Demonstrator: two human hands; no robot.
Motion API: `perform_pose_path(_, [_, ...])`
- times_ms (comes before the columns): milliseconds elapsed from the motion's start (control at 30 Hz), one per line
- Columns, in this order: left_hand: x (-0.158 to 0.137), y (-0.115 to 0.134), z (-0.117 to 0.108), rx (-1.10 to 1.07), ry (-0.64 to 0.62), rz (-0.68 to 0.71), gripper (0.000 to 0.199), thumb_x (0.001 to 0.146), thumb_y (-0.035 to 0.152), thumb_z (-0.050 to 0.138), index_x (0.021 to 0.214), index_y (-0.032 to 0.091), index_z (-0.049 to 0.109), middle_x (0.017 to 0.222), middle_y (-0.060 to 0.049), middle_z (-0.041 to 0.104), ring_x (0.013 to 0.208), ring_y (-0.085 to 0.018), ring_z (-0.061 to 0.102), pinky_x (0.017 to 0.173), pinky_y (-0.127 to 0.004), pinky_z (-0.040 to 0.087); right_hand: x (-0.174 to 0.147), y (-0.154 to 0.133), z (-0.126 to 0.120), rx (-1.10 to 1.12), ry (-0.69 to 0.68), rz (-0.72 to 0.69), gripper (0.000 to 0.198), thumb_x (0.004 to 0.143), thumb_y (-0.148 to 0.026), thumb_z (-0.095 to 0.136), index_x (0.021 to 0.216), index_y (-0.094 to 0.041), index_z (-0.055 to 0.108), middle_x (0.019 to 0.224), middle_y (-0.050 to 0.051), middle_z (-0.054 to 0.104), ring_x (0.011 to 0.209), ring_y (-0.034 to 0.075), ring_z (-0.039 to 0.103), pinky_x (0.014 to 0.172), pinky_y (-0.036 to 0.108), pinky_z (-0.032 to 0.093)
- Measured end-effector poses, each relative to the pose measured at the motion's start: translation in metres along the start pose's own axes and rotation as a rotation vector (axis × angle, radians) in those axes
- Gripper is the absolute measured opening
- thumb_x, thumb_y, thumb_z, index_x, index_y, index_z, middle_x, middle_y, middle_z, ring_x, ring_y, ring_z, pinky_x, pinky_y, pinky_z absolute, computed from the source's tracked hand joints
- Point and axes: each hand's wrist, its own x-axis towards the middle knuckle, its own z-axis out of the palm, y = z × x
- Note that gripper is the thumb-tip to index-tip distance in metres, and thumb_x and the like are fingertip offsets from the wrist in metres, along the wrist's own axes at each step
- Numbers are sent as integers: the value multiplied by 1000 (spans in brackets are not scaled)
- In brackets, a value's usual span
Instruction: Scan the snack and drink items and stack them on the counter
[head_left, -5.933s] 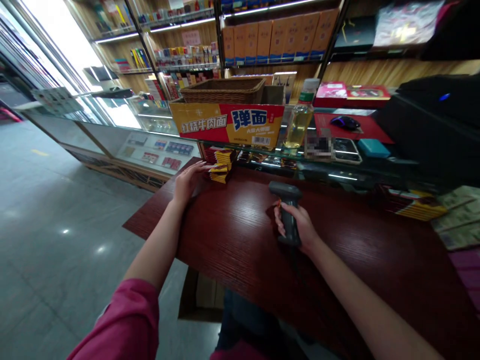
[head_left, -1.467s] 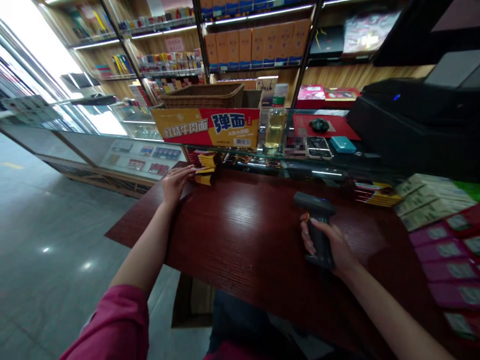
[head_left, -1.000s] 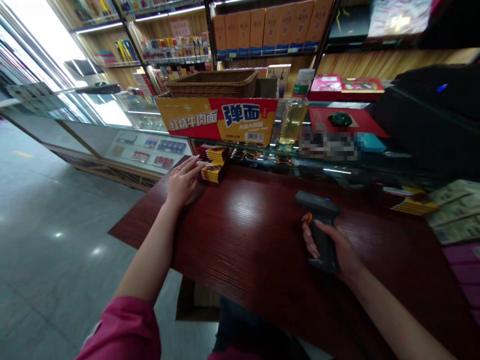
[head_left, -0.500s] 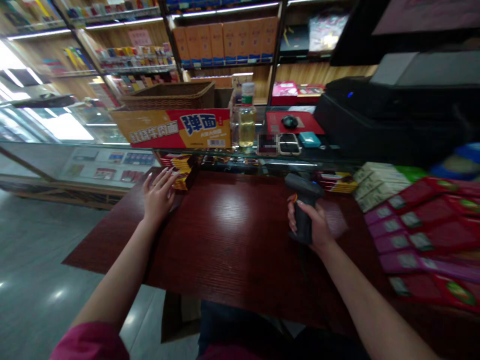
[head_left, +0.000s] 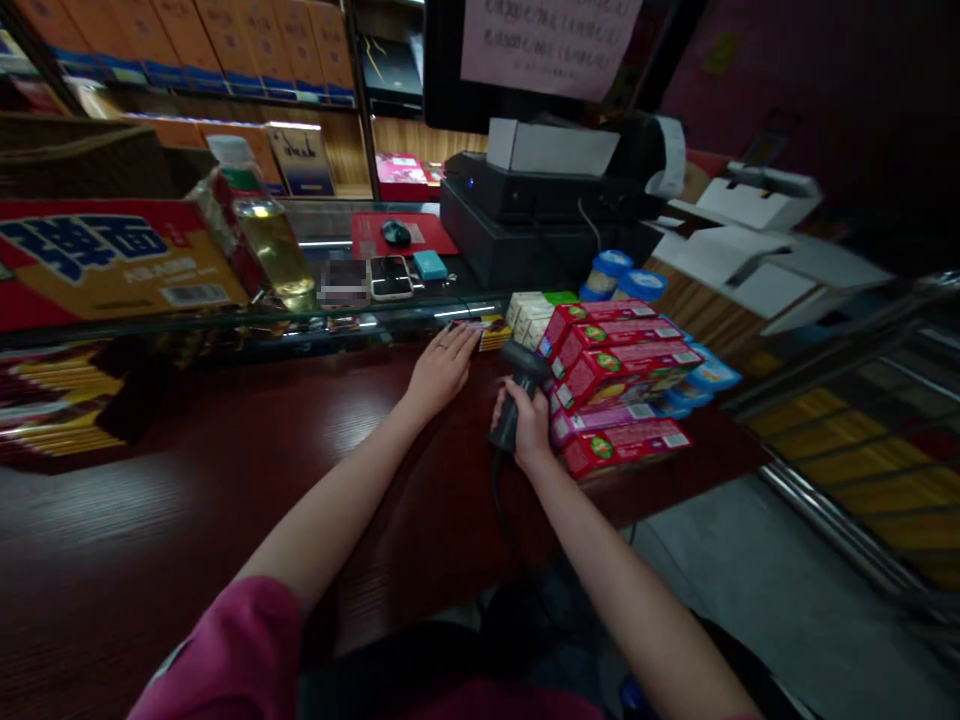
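My right hand [head_left: 529, 415] is wrapped round the grip of a black barcode scanner [head_left: 523, 360], whose cable [head_left: 498, 500] hangs down over the dark red wooden counter [head_left: 360, 400]. To its left, my left hand [head_left: 441, 365] reaches forward with the fingers stretched out. Its fingertips are at a small stack of yellow and brown packets [head_left: 495, 332]; whether they touch it I cannot tell. Right beside the scanner stands a pile of red and pink boxes [head_left: 622, 360]. White-green cartons [head_left: 529, 315] sit behind the scanner.
A larger stack of yellow packets [head_left: 60, 400] lies at the left. On the glass shelf behind are a noodle carton [head_left: 112, 260], a bottle of yellow liquid [head_left: 270, 240], a phone [head_left: 391, 278] and a mouse [head_left: 395, 232]. A black printer [head_left: 540, 190] and blue-lidded tubs [head_left: 611, 268] stand further right.
The view has turned to the right. My left hand has moved from the left packet stack over to the right one. The scanner, still in my right hand, is now close to the red boxes.
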Motion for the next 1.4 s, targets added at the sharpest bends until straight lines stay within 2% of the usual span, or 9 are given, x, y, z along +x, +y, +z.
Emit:
perform_pose_path(133, [22, -11, 22, 24, 41, -90, 59, 94, 11, 51, 153, 11, 48, 162, -16, 44, 155, -34, 35, 130, -59, 21, 4, 0, 4, -17, -28, 34, 35, 71, -42, 79, 90, -22, 58, 60, -8, 57, 39, 9, 50, 33, 21, 42])
perform_pose_path(267, [18, -14, 20, 43, 78, -97, 50, 99, 14, 47, 147, 26, 56, 164, -7, 42, 156, -30, 34, 129, -58, 23, 8, 1, 10, -46, -36, 70, 34, 70, -43, 79, 87, -22, 57, 59, -7, 57, 39, 9, 50, 32, 21, 42])
perform_pose_path(367, [16, -9, 17, 30, 68, -64, 53, 101, 15, 45, 151, 31, 52, 168, -1, 34, 158, -28, 29, 130, -57, 23, 8, 1, 11, -41, -38, 61, 34, 70, -43, 78, 87, -22, 58, 59, -7, 57, 39, 9, 50, 32, 21, 42])
perform_pose_path(567, [19, -9, 22, 22, 112, -63, 50, 98, 15, 47, 147, 23, 55, 170, -5, 29, 161, -29, 21, 131, -58, 17, 5, 3, 8, -23, -64, 13, 36, 71, -45, 79, 88, -23, 57, 60, -8, 56, 39, 9, 50, 34, 22, 42])
perform_pose_path(800, [14, -10, 13, 1, 98, -73, 35, 104, 18, 42, 119, 24, 74, 151, -9, 59, 150, -28, 45, 124, -53, 29, 1, 1, 7, -2, -69, 0, 41, 68, -46, 81, 89, -22, 57, 58, -9, 55, 38, 8, 48, 34, 21, 41])
perform_pose_path(1000, [-5, 7, -11, -49, 194, -13, 25, 101, 38, 58, 119, 34, 76, 151, -5, 60, 145, -29, 50, 119, -53, 31, -31, -6, 7, 62, -62, -225, 37, 73, -44, 77, 96, -24, 56, 66, -8, 55, 43, 8, 49, 39, 21, 43])
perform_pose_path(1167, [-29, 19, -23, -284, 130, 17, 23, 101, 38, 59, 113, 28, 76, 127, -7, 75, 125, -25, 64, 109, -44, 44, -54, -9, 3, 33, -63, -284, 34, 77, -47, 75, 93, -26, 53, 68, -7, 54, 46, 9, 52, 41, 22, 44])
perform_pose_path(1267, [-52, 11, -31, -510, 155, -162, 25, 101, 38, 56, 115, 24, 71, 110, -5, 78, 102, -21, 73, 92, -33, 54, -58, -9, 6, 31, -152, -206, 34, 77, -45, 75, 96, -26, 55, 69, -6, 55, 46, 10, 52, 39, 21, 43])
perform_pose_path(1400, [-92, -27, -55, -632, 305, -531, 28, 96, 45, 62, 107, 22, 74, 97, -4, 79, 87, -21, 74, 77, -29, 57, -57, -4, 30, -35, -419, 11, 34, 75, -44, 77, 96, -23, 60, 67, -6, 59, 43, 9, 51, 36, 21, 43])
